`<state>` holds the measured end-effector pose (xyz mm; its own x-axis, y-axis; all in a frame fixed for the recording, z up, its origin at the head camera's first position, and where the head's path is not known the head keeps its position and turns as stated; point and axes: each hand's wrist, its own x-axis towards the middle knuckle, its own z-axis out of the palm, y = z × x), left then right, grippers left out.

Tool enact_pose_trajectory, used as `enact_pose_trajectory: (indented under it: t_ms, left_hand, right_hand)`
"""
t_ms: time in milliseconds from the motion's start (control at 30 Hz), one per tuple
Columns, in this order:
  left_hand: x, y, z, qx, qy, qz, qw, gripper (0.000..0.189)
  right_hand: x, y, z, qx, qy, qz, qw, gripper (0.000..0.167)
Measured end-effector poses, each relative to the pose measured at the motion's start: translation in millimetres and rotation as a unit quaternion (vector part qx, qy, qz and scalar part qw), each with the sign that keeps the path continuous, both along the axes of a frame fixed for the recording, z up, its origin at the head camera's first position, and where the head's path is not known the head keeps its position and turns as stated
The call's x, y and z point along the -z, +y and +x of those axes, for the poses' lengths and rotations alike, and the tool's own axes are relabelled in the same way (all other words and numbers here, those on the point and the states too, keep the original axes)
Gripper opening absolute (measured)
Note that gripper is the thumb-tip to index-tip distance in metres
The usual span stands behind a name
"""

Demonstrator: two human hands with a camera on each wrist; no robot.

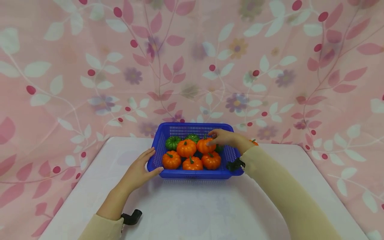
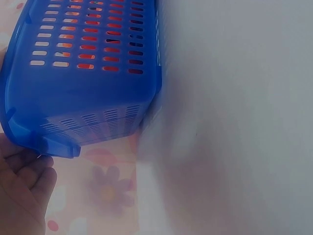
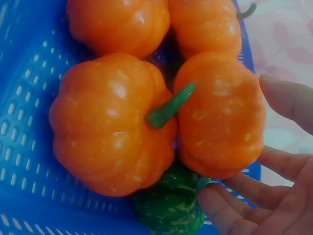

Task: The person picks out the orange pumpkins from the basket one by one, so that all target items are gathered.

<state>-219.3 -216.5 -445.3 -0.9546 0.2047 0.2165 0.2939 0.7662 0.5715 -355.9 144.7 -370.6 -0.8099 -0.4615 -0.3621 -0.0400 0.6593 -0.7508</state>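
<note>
A blue plastic basket [image 1: 195,174] holds several small orange and green pumpkins. My left hand [image 1: 139,171] grips its front left corner, the thumb reaching over the front rim. In the left wrist view the fingers [image 2: 36,171] are bent under the rim. My right hand [image 1: 225,137] is at an orange pumpkin [image 1: 203,146] in the back right of the basket. In the right wrist view, spread thumb and fingers [image 3: 274,196] stand around that pumpkin's [image 3: 220,117] side, fingertips right at its skin. A green pumpkin [image 3: 171,203] lies just below it.
The basket stands on a white-covered table [image 1: 192,206]. Behind its right side, another orange pumpkin [image 1: 254,142] shows partly past my right wrist. A pink floral curtain [image 1: 192,66] hangs behind the table. Each wrist carries a black camera mount [image 1: 132,217].
</note>
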Motion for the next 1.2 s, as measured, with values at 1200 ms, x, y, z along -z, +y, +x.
enact_pose_trajectory:
  t_ms: [1200]
  left_hand:
    - [0.1, 0.2, 1.4, -0.002, 0.005, -0.002, 1.0000, 0.090]
  right_hand:
    - [-50.2, 49.7, 30.5, 0.007, 0.120, -0.035, 0.9921, 0.065]
